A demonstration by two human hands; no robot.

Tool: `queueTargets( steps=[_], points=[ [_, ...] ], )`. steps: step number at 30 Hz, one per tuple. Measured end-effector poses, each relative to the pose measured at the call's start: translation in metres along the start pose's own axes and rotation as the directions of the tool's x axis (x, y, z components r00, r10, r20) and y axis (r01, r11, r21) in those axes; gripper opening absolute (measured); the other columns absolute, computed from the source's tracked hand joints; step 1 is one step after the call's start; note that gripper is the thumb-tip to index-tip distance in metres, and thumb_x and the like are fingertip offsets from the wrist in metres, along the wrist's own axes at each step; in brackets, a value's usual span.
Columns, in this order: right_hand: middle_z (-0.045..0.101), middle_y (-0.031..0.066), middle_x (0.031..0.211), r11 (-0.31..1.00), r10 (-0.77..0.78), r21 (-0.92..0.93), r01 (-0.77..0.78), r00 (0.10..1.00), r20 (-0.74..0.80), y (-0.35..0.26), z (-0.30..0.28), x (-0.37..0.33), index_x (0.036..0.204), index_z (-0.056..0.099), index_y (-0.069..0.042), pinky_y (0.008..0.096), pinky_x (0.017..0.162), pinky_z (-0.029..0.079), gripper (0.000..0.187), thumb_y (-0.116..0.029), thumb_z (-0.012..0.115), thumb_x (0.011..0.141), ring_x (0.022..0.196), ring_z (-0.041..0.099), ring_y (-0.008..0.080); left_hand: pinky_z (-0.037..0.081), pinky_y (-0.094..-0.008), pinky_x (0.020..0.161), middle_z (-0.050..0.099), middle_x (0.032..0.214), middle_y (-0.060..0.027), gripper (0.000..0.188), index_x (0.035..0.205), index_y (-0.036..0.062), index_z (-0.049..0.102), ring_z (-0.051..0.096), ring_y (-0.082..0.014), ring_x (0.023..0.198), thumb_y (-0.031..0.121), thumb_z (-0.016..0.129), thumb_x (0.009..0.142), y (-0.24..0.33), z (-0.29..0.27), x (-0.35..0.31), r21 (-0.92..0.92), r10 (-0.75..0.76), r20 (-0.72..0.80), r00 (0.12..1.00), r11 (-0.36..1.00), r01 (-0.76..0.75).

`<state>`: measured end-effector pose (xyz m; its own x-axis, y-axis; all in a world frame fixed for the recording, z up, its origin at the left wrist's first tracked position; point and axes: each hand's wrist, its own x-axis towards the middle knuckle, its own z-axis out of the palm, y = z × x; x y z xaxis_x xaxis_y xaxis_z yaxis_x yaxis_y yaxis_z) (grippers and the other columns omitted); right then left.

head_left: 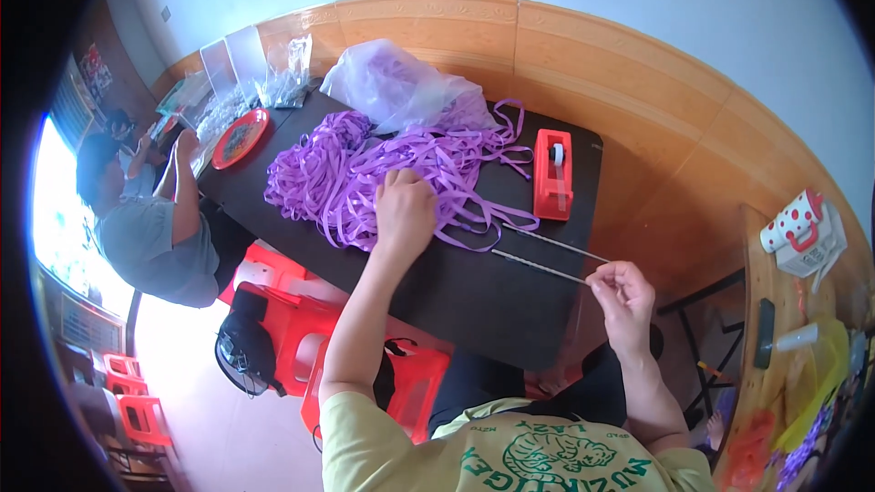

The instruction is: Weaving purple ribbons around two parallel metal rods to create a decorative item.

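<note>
Hiding ribbons (314, 173) (partly): left hand (406, 211)

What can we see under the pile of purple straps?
Dark tabletop shows around the purple straps and through their loose loops; whatever the dense pile covers cannot be seen.

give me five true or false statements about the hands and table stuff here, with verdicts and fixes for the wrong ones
1. The left hand touches a tangled pile of flat purple ribbons. True.
2. The right hand is empty. False: its fingertips pinch thin grey strands.
3. A red plastic tape dispenser sits left of the pile. False: it sits to the right, on the dark table.
4. A round red plate lies left of the pile. True.
5. The translucent plastic bag hangs on the wall. False: it lies at the pile's far side.
</note>
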<state>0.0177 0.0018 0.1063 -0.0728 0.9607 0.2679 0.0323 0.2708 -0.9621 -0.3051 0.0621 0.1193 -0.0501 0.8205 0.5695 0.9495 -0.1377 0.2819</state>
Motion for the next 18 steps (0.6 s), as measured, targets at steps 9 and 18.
queueTargets(
  steps=[9, 18],
  points=[
    [0.059, 0.0058, 0.090, 0.976, -0.183, -0.104, 0.193, 0.978, 0.098, -0.020, -0.015, -0.017, 0.094, 0.057, 0.001, 0.0206, 0.075, 0.044, 0.016, 0.009, 0.058, 0.080, 0.082, 0.056, 0.0083, 0.045, -0.0216, 0.055, 0.061, 0.069, -0.0073, 0.008, 0.085, 0.0024, 0.056, 0.058, -0.0107, 0.060, 0.006, 0.049, 0.090, 0.058, -0.066, 0.017, -0.877, -0.296, 0.035, 0.954, 0.450, 0.171],
    [0.065, 0.0089, 0.087, 0.981, -0.182, 0.161, 0.110, 0.812, 0.554, -0.041, -0.041, -0.015, 0.100, 0.062, 0.000, 0.0263, 0.066, 0.045, 0.032, 0.002, 0.070, 0.070, 0.077, 0.059, 0.0168, 0.045, -0.0307, 0.046, 0.060, 0.071, -0.0128, 0.017, 0.086, -0.0024, 0.063, 0.060, -0.0241, 0.054, -0.007, 0.063, 0.070, 0.203, -0.060, -0.061, -0.682, 0.566, -0.102, 0.818, 0.559, -0.472]
  ],
)
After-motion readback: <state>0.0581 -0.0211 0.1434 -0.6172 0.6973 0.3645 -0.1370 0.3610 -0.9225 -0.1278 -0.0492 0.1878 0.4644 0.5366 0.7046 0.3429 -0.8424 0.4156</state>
